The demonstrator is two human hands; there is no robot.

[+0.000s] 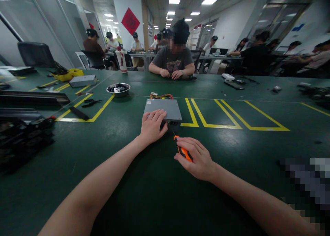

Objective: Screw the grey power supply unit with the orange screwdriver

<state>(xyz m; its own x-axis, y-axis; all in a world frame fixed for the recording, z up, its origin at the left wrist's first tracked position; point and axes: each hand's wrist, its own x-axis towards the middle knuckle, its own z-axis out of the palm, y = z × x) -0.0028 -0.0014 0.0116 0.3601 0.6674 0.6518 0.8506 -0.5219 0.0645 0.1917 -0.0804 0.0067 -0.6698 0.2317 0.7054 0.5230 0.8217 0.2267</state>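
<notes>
A grey metal box [167,109], with a small label and a socket in its near side, lies flat on the green table. Coloured wires with a pale connector [165,96] come out behind it. My left hand [154,127] grips the box at its near left corner, fingers on the top and thumb at the near side. In my right hand [197,157] is an orange and black screwdriver [185,153]. Its shaft points up and left at the near side of the box, close to the socket; whether the tip touches is too small to tell.
A metal bowl [118,89] holding small items stands behind and left. Dark metal parts [25,136] are heaped at the left, near a black bar [78,113]. Across the table [144,194] sits a person [172,59], hands on its far edge.
</notes>
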